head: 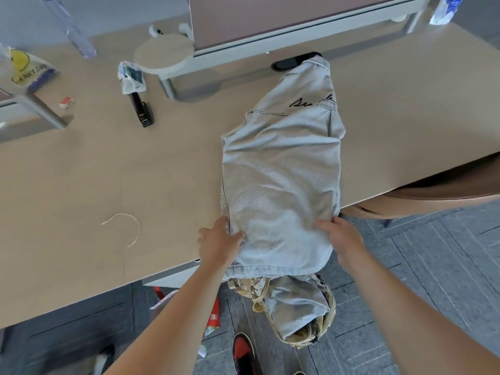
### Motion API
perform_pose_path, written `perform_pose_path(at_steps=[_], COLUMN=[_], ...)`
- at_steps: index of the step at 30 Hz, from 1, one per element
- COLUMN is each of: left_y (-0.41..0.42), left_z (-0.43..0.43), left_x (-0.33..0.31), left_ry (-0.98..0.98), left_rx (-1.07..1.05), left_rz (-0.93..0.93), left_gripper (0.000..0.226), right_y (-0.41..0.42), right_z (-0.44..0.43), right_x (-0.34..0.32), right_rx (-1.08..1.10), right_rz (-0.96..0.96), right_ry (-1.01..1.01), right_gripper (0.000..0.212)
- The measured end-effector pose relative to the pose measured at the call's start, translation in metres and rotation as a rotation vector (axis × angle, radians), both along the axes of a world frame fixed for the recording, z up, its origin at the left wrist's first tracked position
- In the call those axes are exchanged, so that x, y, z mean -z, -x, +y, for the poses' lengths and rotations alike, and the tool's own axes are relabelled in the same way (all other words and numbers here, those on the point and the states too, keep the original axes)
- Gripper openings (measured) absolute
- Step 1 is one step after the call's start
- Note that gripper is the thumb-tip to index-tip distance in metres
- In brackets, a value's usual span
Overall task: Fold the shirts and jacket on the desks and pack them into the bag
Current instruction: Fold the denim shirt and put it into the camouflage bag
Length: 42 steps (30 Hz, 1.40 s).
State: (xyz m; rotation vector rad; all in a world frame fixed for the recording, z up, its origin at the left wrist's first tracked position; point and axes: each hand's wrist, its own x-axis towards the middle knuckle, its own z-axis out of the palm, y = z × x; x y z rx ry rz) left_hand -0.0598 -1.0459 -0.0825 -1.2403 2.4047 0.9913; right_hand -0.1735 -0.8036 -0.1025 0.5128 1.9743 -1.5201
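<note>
A pale grey-blue denim jacket [281, 169] lies lengthwise on the tan desk [108, 171], sides folded in, black script lettering near its far end. Its near end hangs over the desk's front edge. My left hand [219, 240] grips the jacket's left edge close to the desk's edge. My right hand [341, 236] grips the right edge at the same height. Below the desk edge a camouflage bag [322, 331] stands open on the floor, with pale denim cloth inside it.
A black stapler [142, 110], a crumpled wrapper [131, 77], a small red-white box [66, 102] and a curved string [127, 228] lie on the desk's left part. A round shelf [162, 52] and a partition stand behind. A brown chair [433, 193] sits right. Red shoes [243, 350] are on the floor.
</note>
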Motion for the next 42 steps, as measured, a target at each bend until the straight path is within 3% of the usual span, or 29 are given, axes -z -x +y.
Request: perform_pose_path(at_steps=[3, 6, 11, 12, 19, 24, 27, 30, 34, 39, 42], left_y=[-0.011, -0.022, -0.037, -0.04, -0.056, -0.058, -0.057, -0.054, -0.058, -0.063, -0.063], left_z=[0.001, 0.01, 0.021, 0.022, 0.031, 0.03, 0.028, 0.029, 0.036, 0.036, 0.034], left_x=[0.003, 0.002, 0.0, 0.002, 0.005, 0.008, 0.008, 0.013, 0.023, 0.032, 0.02], left_ry=[-0.02, -0.055, -0.074, -0.103, -0.333, -0.344, -0.413, -0.427, -0.373, -0.332, -0.367], left_rx=[-0.056, -0.036, -0.074, -0.098, -0.236, -0.264, -0.307, -0.344, -0.313, -0.23, -0.217], left_rz=[-0.016, -0.044, 0.07, 0.105, 0.267, 0.207, 0.21, 0.275, 0.379, 0.424, 0.47], left_gripper=[0.058, 0.052, 0.052, 0.049, 0.02, 0.035, 0.051, 0.049, 0.022, 0.018, 0.016], right_y=[-0.008, -0.023, -0.043, -0.047, -0.074, -0.086, -0.083, -0.076, -0.056, -0.016, -0.013], right_z=[0.001, -0.002, 0.007, 0.011, 0.026, 0.035, 0.036, 0.033, 0.028, 0.003, 0.003], right_x=[0.002, 0.006, 0.024, 0.027, 0.04, 0.014, 0.01, 0.01, 0.037, 0.053, 0.063], right_rx=[0.008, -0.004, -0.055, -0.09, -0.222, -0.146, -0.117, -0.109, -0.096, 0.101, 0.091], right_rz=[-0.05, -0.097, -0.262, -0.293, -0.331, -0.332, -0.205, 0.039, 0.361, 0.262, 0.17], right_ry=[0.156, 0.175, 0.171, 0.164, 0.132, 0.249, 0.129, -0.078, -0.144, 0.173, 0.288], right_gripper=[0.021, 0.038, 0.097, 0.1, 0.104, 0.045, 0.058, 0.029, 0.046, 0.052, 0.078])
